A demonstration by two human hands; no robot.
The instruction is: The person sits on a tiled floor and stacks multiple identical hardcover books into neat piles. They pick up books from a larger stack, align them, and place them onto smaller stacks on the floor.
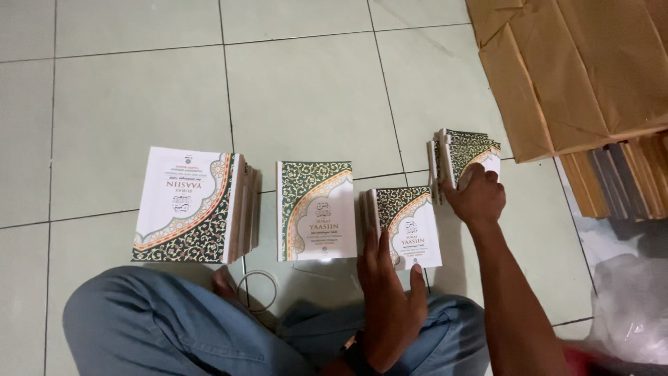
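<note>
Four lots of white-and-green books lay on the floor: a stack (191, 205) at far left, a single-looking copy (314, 211), a small stack (406, 226), and a fanned bunch (465, 157). Two hands were in: left (390, 299), right (479, 195). One loop of white strap (256, 289). One heap of brown paper-wrapped bundles (584, 69) at top right. One clear plastic bag (633, 306).
</note>
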